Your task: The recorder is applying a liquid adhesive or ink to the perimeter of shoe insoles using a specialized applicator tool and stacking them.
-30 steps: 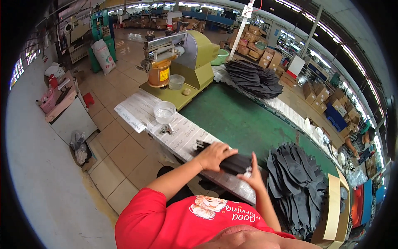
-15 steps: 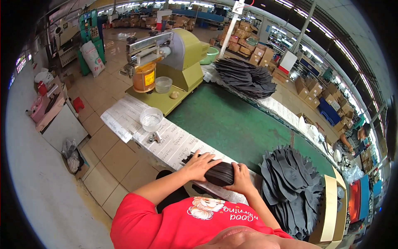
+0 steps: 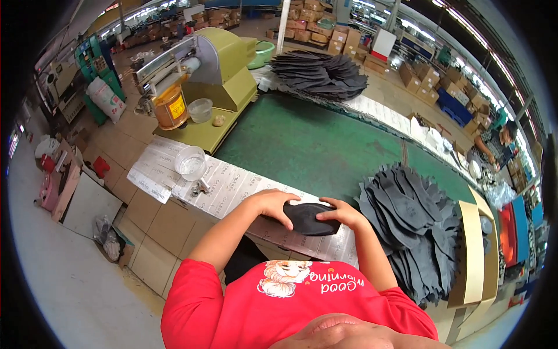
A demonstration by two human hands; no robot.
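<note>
A stack of black, insole-shaped sheets is between my hands, over the white paper-covered ledge in front of me. A broad, smooth black face points up. My left hand grips its left end, thumb along the near side. On the right end, my right hand has its thumb over the upper face and its fingers round the far side. How many sheets are in the stack is hidden. To the right, a large loose pile of similar dark grey pieces lies near my right forearm.
Beyond the ledge runs a green belt surface. An olive-green machine with an orange pot stands at the far left. A clear plastic tub sits on the ledge. Another black pile lies across; an open carton stands at right.
The stack has been turned from showing its layered edges to showing a broad face, and is bunched closer between my hands. My view has shifted slightly.
</note>
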